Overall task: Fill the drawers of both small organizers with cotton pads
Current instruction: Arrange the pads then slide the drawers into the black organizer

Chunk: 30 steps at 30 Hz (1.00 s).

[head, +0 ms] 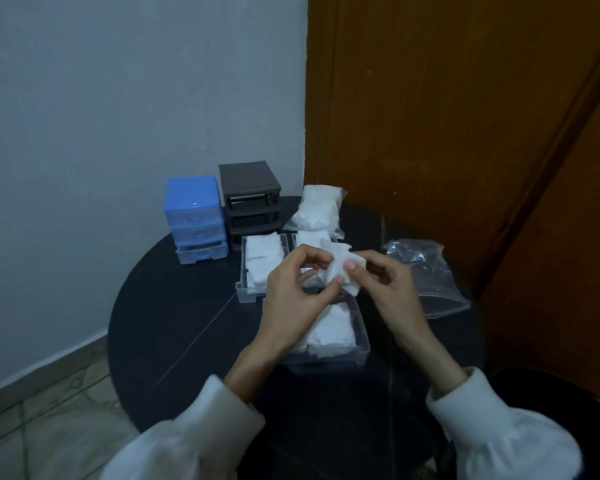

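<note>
Both hands hold a small bunch of white cotton pads (343,271) above the table's middle. My left hand (298,292) pinches the bunch from the left and my right hand (385,282) pinches it from the right. Under the hands lies a clear drawer (359,336) with pads in it. A second clear drawer (248,271) full of pads lies to the left, and a third (312,239) shows behind my fingers. The blue organizer (194,223) has its drawers in, the bottom one slightly out. Beside it stands the black organizer (250,199) with empty slots.
A full bag of cotton pads (317,209) lies behind the drawers. An empty clear plastic bag (426,271) lies at the right. The round dark table (174,323) stands in a corner between a grey wall and a brown wooden door.
</note>
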Motion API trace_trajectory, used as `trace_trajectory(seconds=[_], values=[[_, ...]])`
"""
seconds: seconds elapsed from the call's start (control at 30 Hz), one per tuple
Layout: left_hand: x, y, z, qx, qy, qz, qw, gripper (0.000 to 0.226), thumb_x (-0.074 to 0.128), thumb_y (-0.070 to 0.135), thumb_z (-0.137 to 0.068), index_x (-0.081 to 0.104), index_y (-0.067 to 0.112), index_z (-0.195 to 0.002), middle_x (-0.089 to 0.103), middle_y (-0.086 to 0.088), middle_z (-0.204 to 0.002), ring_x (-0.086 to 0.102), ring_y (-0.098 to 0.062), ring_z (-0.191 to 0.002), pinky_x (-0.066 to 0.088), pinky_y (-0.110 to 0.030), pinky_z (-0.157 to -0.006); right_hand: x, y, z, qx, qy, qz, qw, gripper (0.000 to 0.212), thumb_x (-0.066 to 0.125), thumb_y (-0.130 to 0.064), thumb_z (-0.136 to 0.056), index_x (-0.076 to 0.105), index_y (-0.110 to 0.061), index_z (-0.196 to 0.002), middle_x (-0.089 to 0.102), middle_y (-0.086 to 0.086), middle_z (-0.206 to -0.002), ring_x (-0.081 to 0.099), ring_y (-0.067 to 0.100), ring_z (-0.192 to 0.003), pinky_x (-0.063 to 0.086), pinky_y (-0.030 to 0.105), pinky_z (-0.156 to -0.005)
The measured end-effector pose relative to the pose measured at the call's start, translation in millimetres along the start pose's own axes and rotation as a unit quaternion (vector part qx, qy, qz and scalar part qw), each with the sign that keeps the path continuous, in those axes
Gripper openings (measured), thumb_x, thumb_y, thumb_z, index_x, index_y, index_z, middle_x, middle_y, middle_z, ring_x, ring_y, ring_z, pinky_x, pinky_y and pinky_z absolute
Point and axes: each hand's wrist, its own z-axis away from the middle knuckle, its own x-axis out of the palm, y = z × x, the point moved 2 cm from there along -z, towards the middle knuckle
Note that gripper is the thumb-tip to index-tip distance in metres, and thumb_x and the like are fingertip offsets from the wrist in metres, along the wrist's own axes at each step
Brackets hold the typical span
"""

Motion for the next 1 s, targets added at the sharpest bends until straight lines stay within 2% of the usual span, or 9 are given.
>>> trace_trajectory(seconds=[0.13, 0.3, 0.4, 0.5, 0.63, 0.73, 0.9, 1.0], values=[[-7.6, -1.0, 0.3, -0.005, 0.012, -0.005, 1.000, 0.012, 0.071, 0.013, -0.082, 0.064, 0.012, -0.092, 0.067, 0.006, -0.093, 0.062, -0.002, -0.091, 0.046, -0.011, -0.083, 7.2, 0.4, -1.7, 0.013, -0.010, -0.005, 1.000, 0.013, 0.066, -0.007, -0.082, 0.068, -0.013, -0.093, 0.072, -0.003, -0.087, 0.068, 0.009, -0.083, 0.052, 0.018, -0.072], [-13.7, -3.8, 0.9, -0.015, 0.026, -0.015, 0.999, 0.011, 0.065, 0.005, -0.083, 0.066, 0.014, -0.089, 0.068, 0.010, -0.090, 0.062, 0.002, -0.088, 0.046, -0.009, -0.081, 9.7, 7.6, -3.3, 0.016, 0.003, 0.032, 0.999, 0.016, 0.066, -0.004, -0.082, 0.066, -0.013, -0.096, 0.070, 0.001, -0.092, 0.068, 0.013, -0.084, 0.054, 0.020, -0.073], [-13.3, -6.7, 2.6, -0.026, 0.035, -0.006, 0.999, 0.009, 0.069, 0.012, -0.082, 0.066, 0.017, -0.089, 0.068, 0.008, -0.089, 0.063, -0.001, -0.087, 0.050, -0.015, -0.079, 13.1, 10.1, -3.3, 0.017, 0.008, 0.058, 0.998, 0.019, 0.070, -0.013, -0.080, 0.066, -0.014, -0.099, 0.070, 0.001, -0.095, 0.067, 0.012, -0.087, 0.054, 0.020, -0.072], [-13.8, -8.6, 3.2, -0.028, 0.041, -0.006, 0.999, 0.006, 0.068, 0.013, -0.084, 0.067, 0.015, -0.089, 0.069, 0.006, -0.088, 0.063, -0.002, -0.086, 0.050, -0.015, -0.079, 16.0, 11.1, -3.9, 0.016, 0.020, 0.080, 0.996, 0.018, 0.072, -0.019, -0.078, 0.065, -0.024, -0.094, 0.069, -0.003, -0.093, 0.066, 0.007, -0.085, 0.054, 0.019, -0.071], [-21.3, -13.3, 0.5, -0.037, 0.054, -0.014, 0.998, 0.005, 0.065, 0.009, -0.086, 0.068, 0.010, -0.090, 0.070, 0.004, -0.085, 0.065, -0.005, -0.083, 0.051, -0.015, -0.075, 15.5, 13.6, -6.2, 0.013, 0.018, 0.113, 0.993, 0.019, 0.065, -0.008, -0.083, 0.063, -0.026, -0.091, 0.068, -0.006, -0.091, 0.066, 0.007, -0.087, 0.056, 0.024, -0.076], [-29.2, -16.4, -2.3, -0.040, 0.038, -0.026, 0.998, 0.007, 0.064, 0.011, -0.087, 0.068, 0.011, -0.093, 0.070, 0.003, -0.088, 0.065, -0.007, -0.085, 0.053, -0.018, -0.074, 14.0, 17.1, -9.3, 0.026, 0.018, 0.141, 0.989, 0.016, 0.059, -0.009, -0.087, 0.064, -0.022, -0.095, 0.065, -0.006, -0.095, 0.062, 0.009, -0.091, 0.054, 0.030, -0.078], [-52.6, -18.1, -5.9, -0.059, 0.041, -0.027, 0.997, 0.012, 0.055, 0.009, -0.092, 0.066, 0.013, -0.094, 0.068, 0.003, -0.090, 0.063, -0.004, -0.083, 0.050, -0.015, -0.070, 11.4, 23.3, -12.8, 0.066, 0.029, 0.098, 0.993, 0.019, 0.050, -0.008, -0.093, 0.055, -0.020, -0.107, 0.058, -0.012, -0.101, 0.057, 0.005, -0.098, 0.052, 0.025, -0.078], [-69.9, -25.8, -8.5, -0.099, 0.010, -0.023, 0.995, 0.016, 0.051, 0.006, -0.094, 0.062, 0.017, -0.097, 0.063, 0.001, -0.086, 0.059, 0.001, -0.072, 0.046, -0.011, -0.063, 10.1, 30.1, -12.0, 0.091, 0.024, 0.088, 0.992, 0.024, 0.049, -0.008, -0.094, 0.049, -0.024, -0.111, 0.056, -0.007, -0.110, 0.056, 0.009, -0.102, 0.054, 0.031, -0.082]])
